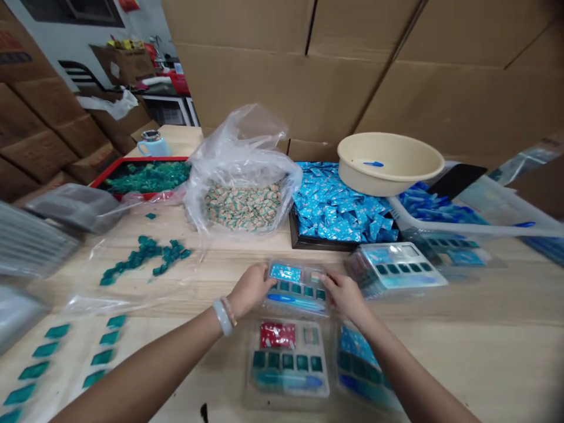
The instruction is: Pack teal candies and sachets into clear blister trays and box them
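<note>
Between my two hands is a clear plastic tray [296, 289] holding a blue printed packet, a row of dark green squares and a blue pen-like piece. My left hand [252, 289] grips its left edge. On the opposite edge, the fingers of my right hand [346, 295] are closed. Just below lies a similar tray [287, 361] with a red packet in its upper left. Another filled tray [363, 370], with a blue packet, is partly hidden under my right forearm. To the right, more filled trays [399, 267] are stacked.
Behind stand a plastic bag [242, 202] of small wrapped pieces, a black tray of blue packets [341, 202], a cream basin [390, 164] and a white bin [480, 223] with blue pieces. Green pieces [141, 255] lie on plastic at left, near a red-rimmed tray [106, 170].
</note>
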A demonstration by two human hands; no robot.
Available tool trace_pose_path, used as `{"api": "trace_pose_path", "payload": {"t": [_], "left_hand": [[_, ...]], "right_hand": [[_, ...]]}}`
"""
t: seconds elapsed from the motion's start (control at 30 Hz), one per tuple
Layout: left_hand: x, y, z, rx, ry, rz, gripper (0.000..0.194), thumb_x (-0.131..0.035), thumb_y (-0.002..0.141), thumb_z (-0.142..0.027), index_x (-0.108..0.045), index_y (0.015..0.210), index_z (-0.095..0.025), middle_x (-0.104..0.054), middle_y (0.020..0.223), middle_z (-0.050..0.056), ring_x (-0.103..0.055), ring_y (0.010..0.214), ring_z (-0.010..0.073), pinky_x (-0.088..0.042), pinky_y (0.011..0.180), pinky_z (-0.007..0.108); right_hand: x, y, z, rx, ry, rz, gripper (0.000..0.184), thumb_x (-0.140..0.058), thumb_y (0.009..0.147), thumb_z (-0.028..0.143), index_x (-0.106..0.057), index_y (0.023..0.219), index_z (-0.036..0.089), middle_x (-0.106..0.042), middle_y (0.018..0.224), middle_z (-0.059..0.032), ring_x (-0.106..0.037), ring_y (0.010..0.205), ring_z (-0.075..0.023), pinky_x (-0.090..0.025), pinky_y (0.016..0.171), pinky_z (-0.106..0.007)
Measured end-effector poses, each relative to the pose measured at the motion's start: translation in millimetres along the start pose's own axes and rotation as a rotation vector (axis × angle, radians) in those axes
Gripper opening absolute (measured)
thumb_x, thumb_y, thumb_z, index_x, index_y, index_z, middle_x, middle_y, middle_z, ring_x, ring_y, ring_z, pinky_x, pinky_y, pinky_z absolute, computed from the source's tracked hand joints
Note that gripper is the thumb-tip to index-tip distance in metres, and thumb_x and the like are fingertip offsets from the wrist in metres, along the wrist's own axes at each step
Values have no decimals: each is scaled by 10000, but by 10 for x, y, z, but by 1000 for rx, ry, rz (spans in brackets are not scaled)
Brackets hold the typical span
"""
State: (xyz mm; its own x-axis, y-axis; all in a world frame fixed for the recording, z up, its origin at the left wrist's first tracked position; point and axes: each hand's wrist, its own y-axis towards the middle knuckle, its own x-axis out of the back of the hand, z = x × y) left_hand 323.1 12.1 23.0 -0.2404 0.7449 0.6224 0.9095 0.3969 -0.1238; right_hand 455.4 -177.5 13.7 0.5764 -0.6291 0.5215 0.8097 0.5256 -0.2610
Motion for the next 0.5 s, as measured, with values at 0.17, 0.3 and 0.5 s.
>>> {"api": "trace_pose_path", "payload": {"t": [0.17, 0.3, 0.5], "left_hand": [[-28, -23, -121, 50, -241, -107, 273, -573, 643, -189, -531, 905, -128, -566, 812, 42, -519, 734, 148, -413, 695, 290], [-6, 37, -198, 183, -620, -1, 397, -638, 594, -184, -502, 960, -117, -560, 786, 15, -539, 714, 129, -439, 674, 271], [51, 103, -176, 298, -1077, 235, 383, -673, 610, -206, -528, 955, -126, -583, 886, 46, -570, 735, 121, -467, 654, 244]], "right_hand": [[53, -3, -131, -36, 162, -48, 420, -498, 659, 440, -610, 935, 145, -614, 800, -61, -512, 546, -140, -377, 417, -240], [96, 46, -137, -34, 247, -24, 400, -562, 624, 425, -599, 892, 130, -602, 790, -49, -508, 636, -139, -376, 516, -241], [205, 91, 35, -64, 493, -30, 267, -669, 563, 345, -544, 733, 181, -543, 691, 39, -485, 619, -90, -339, 506, -192]]}}
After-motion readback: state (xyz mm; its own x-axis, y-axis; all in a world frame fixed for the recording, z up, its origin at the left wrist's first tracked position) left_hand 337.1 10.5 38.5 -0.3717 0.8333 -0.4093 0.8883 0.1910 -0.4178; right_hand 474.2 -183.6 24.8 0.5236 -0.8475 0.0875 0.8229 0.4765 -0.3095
